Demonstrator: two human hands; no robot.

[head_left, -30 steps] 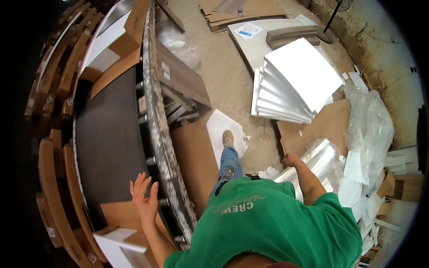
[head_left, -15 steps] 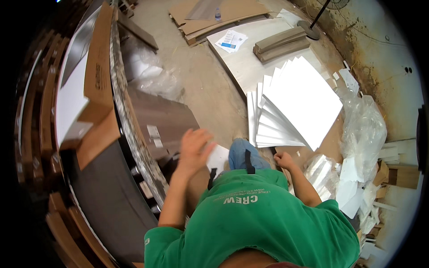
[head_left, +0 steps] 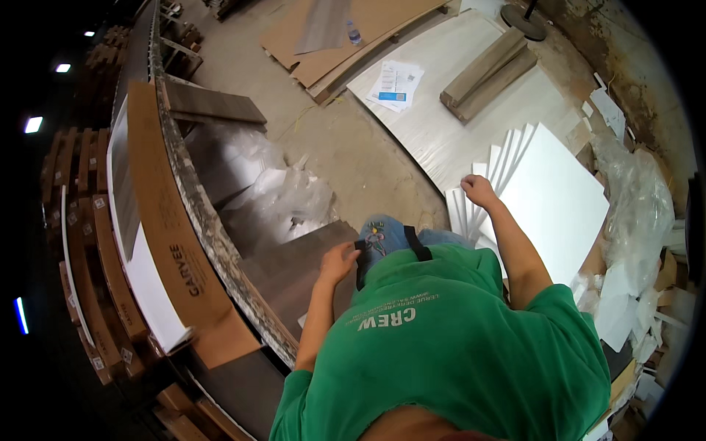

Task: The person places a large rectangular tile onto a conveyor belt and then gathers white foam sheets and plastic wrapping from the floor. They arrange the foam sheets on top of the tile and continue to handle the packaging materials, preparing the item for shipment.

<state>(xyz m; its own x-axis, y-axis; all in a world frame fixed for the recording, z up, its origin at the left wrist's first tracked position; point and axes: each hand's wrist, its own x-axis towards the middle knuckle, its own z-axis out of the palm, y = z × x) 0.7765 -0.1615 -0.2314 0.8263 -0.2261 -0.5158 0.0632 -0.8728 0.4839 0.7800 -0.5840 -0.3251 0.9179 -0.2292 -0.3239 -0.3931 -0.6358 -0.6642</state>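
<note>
My right hand (head_left: 479, 191) is closed beside the upper left part of a fanned stack of white foam sheets (head_left: 559, 198). Whatever it may hold is too small or hidden to make out. Near my waist, my left hand (head_left: 340, 263) has its fingers loosely extended beside a black strap (head_left: 360, 266) and holds nothing that I can see. Below that hand lies a brown panel (head_left: 305, 268). To the left, an open brown cardboard box (head_left: 173, 242) with white lining lies along a long conveyor-like bench (head_left: 220, 250) with a worn edge.
Crumpled clear plastic wrap (head_left: 294, 195) lies on the floor ahead. On the pale platform (head_left: 434, 81) rest papers (head_left: 397, 82) and brown wrapped bars (head_left: 489, 73). A water bottle (head_left: 354, 33) stands on far cardboard. More plastic (head_left: 636, 198) is heaped at right.
My right hand has moved forward from beside my leg to the white sheets. My left hand has drawn back toward my waist. The view has shifted, bringing more of the box into sight.
</note>
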